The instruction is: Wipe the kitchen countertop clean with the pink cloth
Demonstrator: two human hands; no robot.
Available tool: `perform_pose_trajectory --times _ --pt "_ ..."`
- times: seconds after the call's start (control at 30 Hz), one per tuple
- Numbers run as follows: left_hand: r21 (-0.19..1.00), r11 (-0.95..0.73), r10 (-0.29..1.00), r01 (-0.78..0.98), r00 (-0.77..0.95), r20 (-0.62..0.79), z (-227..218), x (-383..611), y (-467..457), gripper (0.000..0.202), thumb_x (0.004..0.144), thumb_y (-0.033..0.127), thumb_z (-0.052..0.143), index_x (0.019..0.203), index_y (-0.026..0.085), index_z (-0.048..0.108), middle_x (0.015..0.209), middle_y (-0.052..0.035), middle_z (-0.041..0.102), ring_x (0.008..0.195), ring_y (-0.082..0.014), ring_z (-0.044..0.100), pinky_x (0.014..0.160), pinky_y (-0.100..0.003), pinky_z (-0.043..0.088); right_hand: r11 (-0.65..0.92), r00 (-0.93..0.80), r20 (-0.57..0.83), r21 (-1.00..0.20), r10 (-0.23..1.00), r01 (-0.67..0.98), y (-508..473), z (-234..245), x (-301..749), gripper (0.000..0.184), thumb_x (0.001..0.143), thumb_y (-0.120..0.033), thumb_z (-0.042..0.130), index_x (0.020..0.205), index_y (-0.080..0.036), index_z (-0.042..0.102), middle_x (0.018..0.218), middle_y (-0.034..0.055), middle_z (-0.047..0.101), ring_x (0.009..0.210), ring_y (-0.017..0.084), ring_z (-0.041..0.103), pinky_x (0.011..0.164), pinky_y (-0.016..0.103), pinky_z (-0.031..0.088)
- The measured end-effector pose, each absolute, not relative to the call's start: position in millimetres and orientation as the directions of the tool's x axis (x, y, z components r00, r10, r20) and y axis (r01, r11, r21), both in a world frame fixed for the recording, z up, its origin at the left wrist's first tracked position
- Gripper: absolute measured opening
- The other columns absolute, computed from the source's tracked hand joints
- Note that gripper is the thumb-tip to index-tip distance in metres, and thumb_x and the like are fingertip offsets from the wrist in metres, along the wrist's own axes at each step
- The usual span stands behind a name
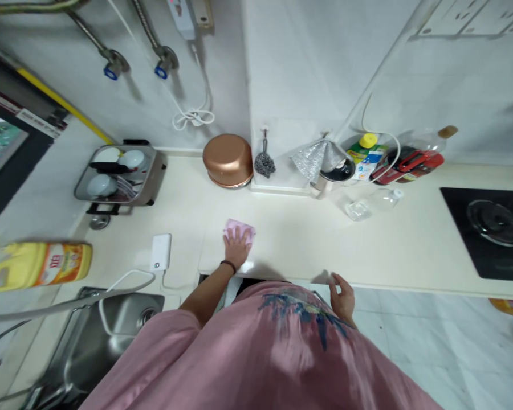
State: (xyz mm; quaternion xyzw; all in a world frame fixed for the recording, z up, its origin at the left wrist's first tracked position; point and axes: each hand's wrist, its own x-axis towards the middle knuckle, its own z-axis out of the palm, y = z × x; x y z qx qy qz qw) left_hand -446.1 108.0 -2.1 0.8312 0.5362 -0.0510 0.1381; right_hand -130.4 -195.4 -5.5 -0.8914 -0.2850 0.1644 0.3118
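My left hand (236, 248) lies on a pink cloth (238, 225), pressing it against the white countertop (308, 239). Its fingers are spread out over the cloth, and a dark band circles the wrist. By the front edge of the counter is my right hand (342, 296), holding nothing visible, its fingers loosely bent and apart from the thumb. Behind the cloth, a copper-coloured pot (228, 159) rests against the wall.
At left are an electric pan (149, 185) with bowls, a white power bank (161, 251), a yellow jug (64, 263) and a steel sink (94, 341). A steel scrubber (265, 163), clear bottle (382, 199), red-and-black item (410, 164) and black cooktop (491, 250) are farther right.
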Motion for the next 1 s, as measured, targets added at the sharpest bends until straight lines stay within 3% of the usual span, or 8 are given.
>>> perform_pose_trajectory --times 0.07,0.17,0.33,0.47,0.6,0.8,0.9,1.0 --pt "0.099 -0.283 0.925 0.954 0.299 -0.236 1 -490 114 0.067 0.099 0.046 0.044 0.161 0.028 0.027 0.171 -0.0136 0.007 0.154 -0.0452 0.000 0.119 -0.071 0.007 -0.697 0.774 -0.075 -0.495 0.629 0.519 -181 -4 -134 0.059 0.089 -0.057 0.048 0.129 -0.015 0.064 0.140 0.0205 0.059 0.135 0.038 0.046 0.108 0.057 0.038" --pt "0.029 -0.211 0.950 0.977 0.212 -0.230 2 -536 104 0.067 0.100 0.045 0.043 0.162 0.025 0.026 0.170 -0.0165 0.005 0.154 -0.0466 0.001 0.118 -0.071 0.010 -0.770 0.764 -0.172 -0.308 0.622 0.558 -172 -4 -134 0.059 0.092 -0.054 0.043 0.138 -0.018 0.055 0.146 0.0209 0.052 0.137 0.039 0.044 0.109 0.063 0.033" --pt "0.058 -0.276 0.927 0.959 0.282 -0.246 -3 -542 64 0.067 0.099 0.043 0.045 0.162 0.024 0.028 0.170 -0.0163 0.005 0.154 -0.0463 -0.002 0.119 -0.069 0.012 -0.700 0.648 -0.277 -0.173 0.710 0.693 -180 -9 -122 0.061 0.094 -0.051 0.037 0.141 -0.014 0.047 0.148 0.0224 0.048 0.135 0.038 0.046 0.110 0.061 0.033" --pt "0.204 -0.489 0.819 0.848 0.527 -0.227 -9 -496 48 0.069 0.096 0.045 0.053 0.159 0.026 0.035 0.170 -0.0157 0.012 0.154 -0.0460 -0.001 0.120 -0.069 0.012 -0.630 0.561 -0.336 -0.148 0.757 0.762 -181 -9 -108 0.054 0.093 -0.051 0.043 0.132 -0.014 0.052 0.133 0.0205 0.057 0.122 0.034 0.057 0.100 0.047 0.046" --pt "0.347 -0.748 0.578 0.566 0.812 -0.078 -14 -422 41 0.067 0.094 0.048 0.057 0.156 0.028 0.042 0.167 -0.0141 0.024 0.155 -0.0434 0.008 0.121 -0.067 0.010 -0.592 0.508 -0.371 -0.159 0.778 0.790 -179 -10 -95 0.050 0.090 -0.049 0.050 0.127 -0.017 0.054 0.130 0.0178 0.058 0.115 0.030 0.062 0.095 0.039 0.049" --pt "0.354 -0.922 0.191 0.158 0.980 0.059 -23 -311 15 0.069 0.091 0.049 0.061 0.154 0.030 0.043 0.166 -0.0108 0.030 0.154 -0.0394 0.014 0.123 -0.066 0.003 -0.578 0.466 -0.431 -0.173 0.772 0.797 -178 -8 -84 0.046 0.091 -0.048 0.049 0.125 -0.018 0.056 0.128 0.0165 0.061 0.107 0.028 0.067 0.090 0.036 0.050" --pt "0.339 -0.934 0.142 0.110 0.987 0.071 -26 -294 9 0.065 0.092 0.050 0.060 0.152 0.031 0.047 0.164 -0.0098 0.033 0.155 -0.0384 0.014 0.123 -0.065 0.003 -0.581 0.460 -0.434 -0.199 0.774 0.790 -178 -9 -80 0.043 0.089 -0.047 0.053 0.120 -0.019 0.059 0.124 0.0151 0.063 0.102 0.027 0.069 0.088 0.036 0.051" --pt "0.342 -0.927 0.197 0.156 0.976 0.088 -26 -312 18 0.062 0.094 0.051 0.055 0.152 0.032 0.046 0.165 -0.0083 0.031 0.155 -0.0367 0.014 0.123 -0.064 0.004 -0.597 0.478 -0.406 -0.247 0.779 0.763 -180 -14 -76 0.041 0.084 -0.047 0.057 0.116 -0.022 0.062 0.122 0.0134 0.064 0.101 0.028 0.069 0.087 0.037 0.052"
